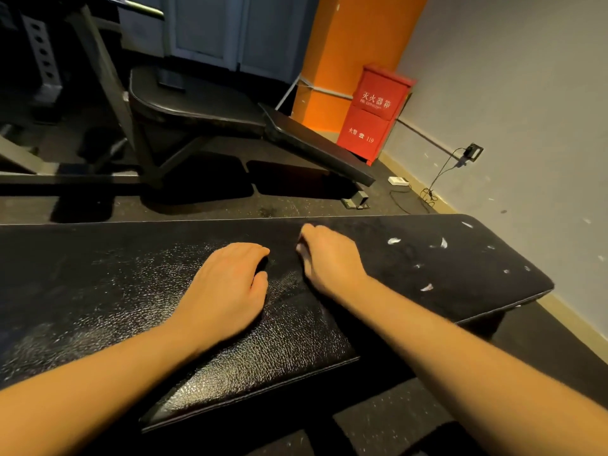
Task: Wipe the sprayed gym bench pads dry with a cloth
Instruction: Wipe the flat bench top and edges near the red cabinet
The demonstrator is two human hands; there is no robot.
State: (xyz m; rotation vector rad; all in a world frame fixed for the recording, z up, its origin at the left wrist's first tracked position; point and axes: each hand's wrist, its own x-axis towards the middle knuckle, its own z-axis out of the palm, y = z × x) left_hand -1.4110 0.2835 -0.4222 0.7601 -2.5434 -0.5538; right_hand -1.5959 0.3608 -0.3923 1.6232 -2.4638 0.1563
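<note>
A grey wall (510,77) and an orange pillar (345,44) close off the right side, above a dark speckled rubber floor (197,209). Across the foreground runs a gym bench with two black pads. The glossy pad (98,291) on the left has a pebbled surface that glints in the light. The matte pad (460,291) on the right meets it at a seam near the middle. Behind it stands a second, adjustable bench (204,103) with its back section sloping down to the right, and next to that is a red fire-extinguisher box (375,113) set against the pillar.

Both bare forearms reach in from the bottom edge. The left hand (227,287) lies palm down on the glossy pad with its fingers curled under. The space beneath them is dark, so I cannot tell whether it holds anything. The right hand (332,258) rests at the seam, just beside the left one, with its fingers bent over a white cloth (301,249). Only a small pale edge of the cloth shows, at the fingertips, pressed against the pad. Small white scraps (426,287) lie scattered on the matte pad to the right of that hand, well apart from it.
</note>
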